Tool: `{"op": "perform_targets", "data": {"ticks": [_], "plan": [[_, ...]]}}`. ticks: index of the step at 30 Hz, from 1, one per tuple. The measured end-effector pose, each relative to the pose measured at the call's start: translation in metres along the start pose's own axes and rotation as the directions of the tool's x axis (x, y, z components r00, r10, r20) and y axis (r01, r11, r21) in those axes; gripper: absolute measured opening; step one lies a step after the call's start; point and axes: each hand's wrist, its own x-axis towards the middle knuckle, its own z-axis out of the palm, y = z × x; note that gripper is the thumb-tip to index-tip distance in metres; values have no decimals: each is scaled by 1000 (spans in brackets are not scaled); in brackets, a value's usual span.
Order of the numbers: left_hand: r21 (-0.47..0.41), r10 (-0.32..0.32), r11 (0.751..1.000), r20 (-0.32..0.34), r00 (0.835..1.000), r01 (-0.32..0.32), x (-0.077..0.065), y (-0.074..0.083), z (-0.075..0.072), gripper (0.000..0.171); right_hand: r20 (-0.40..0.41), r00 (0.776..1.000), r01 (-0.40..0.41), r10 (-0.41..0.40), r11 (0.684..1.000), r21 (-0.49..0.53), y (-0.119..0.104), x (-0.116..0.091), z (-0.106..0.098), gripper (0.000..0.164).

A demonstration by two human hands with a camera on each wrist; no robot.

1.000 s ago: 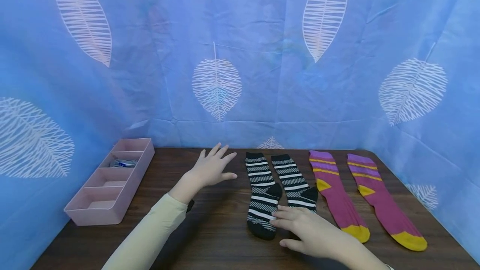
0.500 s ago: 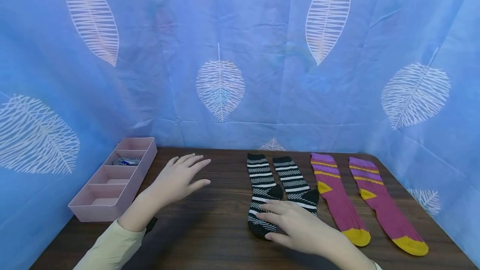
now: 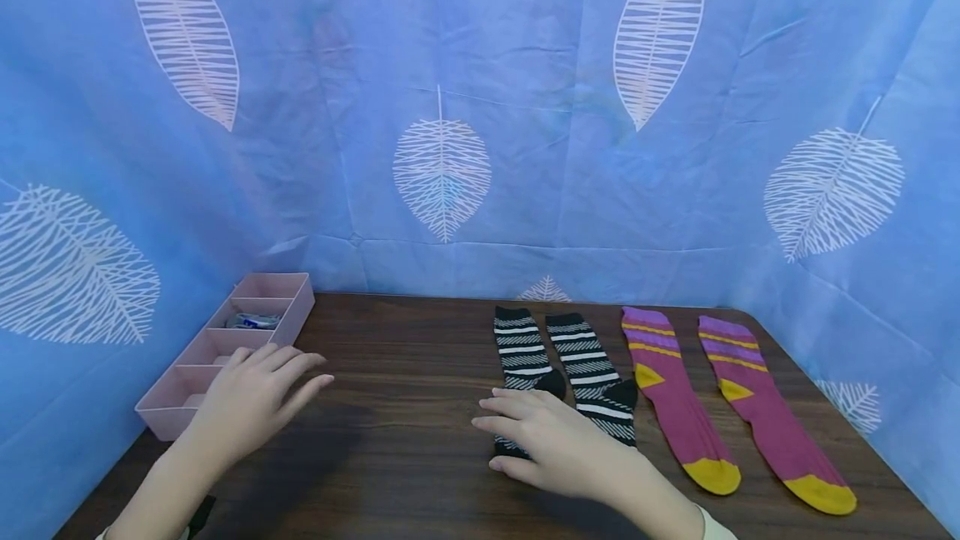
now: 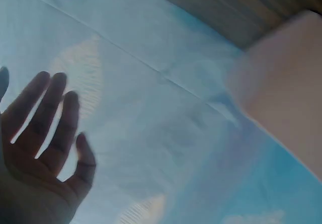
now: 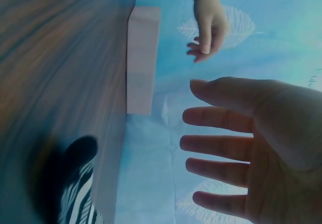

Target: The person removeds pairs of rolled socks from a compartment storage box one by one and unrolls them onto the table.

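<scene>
My left hand (image 3: 251, 398), its fingers spread and nothing in them, hovers in front of the pink divided box (image 3: 288, 327) and hides part of its near compartments. Over the toe half of the left black-and-white striped sock (image 3: 520, 348) is my right hand (image 3: 558, 444), fingers extended and holding nothing. In the right wrist view a gap shows between that hand and the sock below. The other striped sock (image 3: 588, 361) lies just right of it, flat on the table. Both striped socks have their cuffs toward the back.
Two maroon socks, one nearer (image 3: 678, 398) and one at the far right (image 3: 780, 415), lie flat with yellow toes and heels. One box compartment holds a small clear packet (image 3: 253, 321). A blue leaf-print curtain (image 3: 525, 173) rises behind the dark wooden table (image 3: 405, 423).
My left hand has swung left and toward me, from beside the striped socks to the box. The right hand has shifted slightly left over the striped sock. All socks stay put.
</scene>
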Motion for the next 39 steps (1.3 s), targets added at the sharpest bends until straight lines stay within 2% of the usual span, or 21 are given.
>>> {"op": "perform_targets", "data": {"ticks": [2,5,11,15,19,23,26,30,33,39], "plan": [[25,25,999,-59,998,-23,-8,-8,-2,59,1,1000,7,-7,1000,2,-4,7,-1,43],[74,47,996,-119,992,-38,-17,-20,-4,66,-6,1000,24,-24,1000,-4,-9,17,-2,44],[108,33,994,-143,989,-17,-32,-42,-4,68,-37,996,75,-77,996,-45,-20,39,-2,44],[110,-3,994,-135,991,18,-43,-55,-3,69,-52,993,104,-106,994,-34,-27,58,-4,44],[121,-53,991,-92,994,64,-53,-66,-3,65,-65,991,117,-118,993,-20,-33,82,-7,43],[117,-106,987,-16,994,107,-62,-74,-2,42,-64,991,121,-120,993,4,-36,107,-7,43],[107,-169,981,64,984,162,-66,-76,-1,32,-59,991,119,-119,993,5,-39,126,-6,42],[85,-232,972,147,962,221,-70,-77,1,36,-81,989,120,-120,993,-6,-42,149,-1,40],[72,-246,969,175,953,237,-71,-78,1,36,-108,988,116,-114,993,12,-43,164,4,38],[66,-239,971,180,954,231,-73,-80,3,34,-125,990,67,-61,997,46,-44,188,14,35]]}}
